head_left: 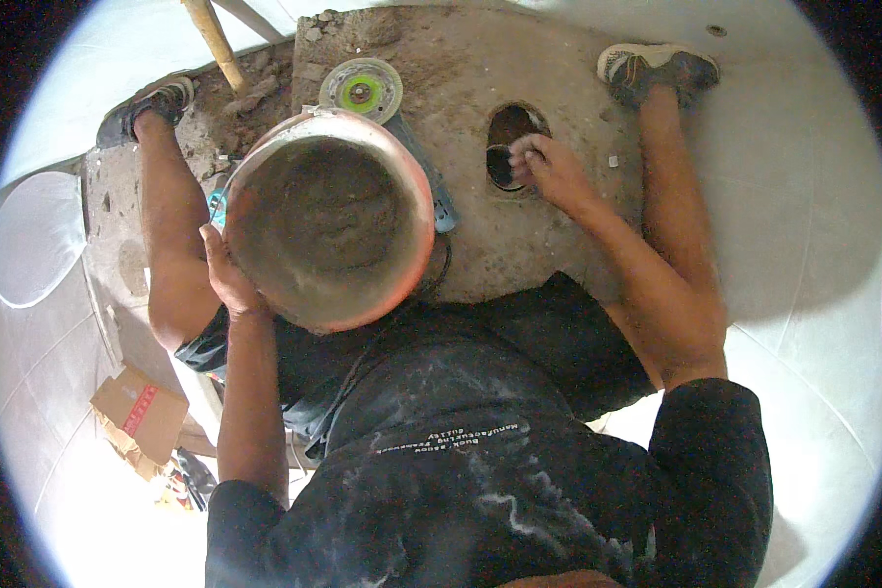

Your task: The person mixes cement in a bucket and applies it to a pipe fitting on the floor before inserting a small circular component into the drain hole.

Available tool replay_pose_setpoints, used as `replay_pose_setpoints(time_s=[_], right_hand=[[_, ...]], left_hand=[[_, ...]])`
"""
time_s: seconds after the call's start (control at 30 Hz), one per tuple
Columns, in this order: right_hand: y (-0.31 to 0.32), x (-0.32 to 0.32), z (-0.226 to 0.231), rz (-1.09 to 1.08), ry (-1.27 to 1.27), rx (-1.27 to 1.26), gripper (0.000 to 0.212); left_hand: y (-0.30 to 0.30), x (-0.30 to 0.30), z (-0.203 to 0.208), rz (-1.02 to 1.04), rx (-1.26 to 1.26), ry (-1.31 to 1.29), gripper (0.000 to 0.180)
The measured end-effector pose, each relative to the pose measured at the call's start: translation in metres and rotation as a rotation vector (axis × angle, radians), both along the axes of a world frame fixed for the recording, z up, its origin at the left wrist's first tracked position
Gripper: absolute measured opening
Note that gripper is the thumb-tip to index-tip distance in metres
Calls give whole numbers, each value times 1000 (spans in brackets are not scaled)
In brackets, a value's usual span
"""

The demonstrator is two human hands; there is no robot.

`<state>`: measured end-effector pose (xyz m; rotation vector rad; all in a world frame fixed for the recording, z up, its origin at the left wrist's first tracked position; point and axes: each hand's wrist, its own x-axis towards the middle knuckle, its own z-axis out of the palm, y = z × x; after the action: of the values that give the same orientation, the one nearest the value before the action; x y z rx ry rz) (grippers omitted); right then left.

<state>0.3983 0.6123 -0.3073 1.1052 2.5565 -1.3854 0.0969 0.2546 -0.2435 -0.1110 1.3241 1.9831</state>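
The left hand (227,276) gripped the rim of the orange plastic bucket of grey mortar (328,220); the right hand (547,169), fingers curled, reached into the round hole (508,132) in the rough concrete floor (519,235); the bucket stood between the knees.

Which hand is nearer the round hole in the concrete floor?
Right. The right hand rests at the rim of the round hole in the concrete floor, fingers at its edge; the left hand grips the orange bucket, well away.

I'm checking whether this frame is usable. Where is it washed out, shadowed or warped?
Head view: white floor glares lower left; bucket inside is dim; hole by the right hand is dark; edges bend toward the rim; corners are black.
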Motion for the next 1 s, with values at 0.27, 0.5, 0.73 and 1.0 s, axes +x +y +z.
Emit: replay_pose_setpoints(time_s=[0.27,0.5,0.73,1.0], right_hand=[[-30,-12,-35,173,-460,35,37],[-64,3,-14,147,-258,377,40],[-45,-25,-41,292,-396,494,31],[-24,60,-85,9,3,392,37]], left_hand=[[0,2,2,10,-79,39,69],[11,10,4,-3,-15,15,65],[-29,-40,-77,-4,-326,356,50],[-40,9,-8,145,-461,583,52]])
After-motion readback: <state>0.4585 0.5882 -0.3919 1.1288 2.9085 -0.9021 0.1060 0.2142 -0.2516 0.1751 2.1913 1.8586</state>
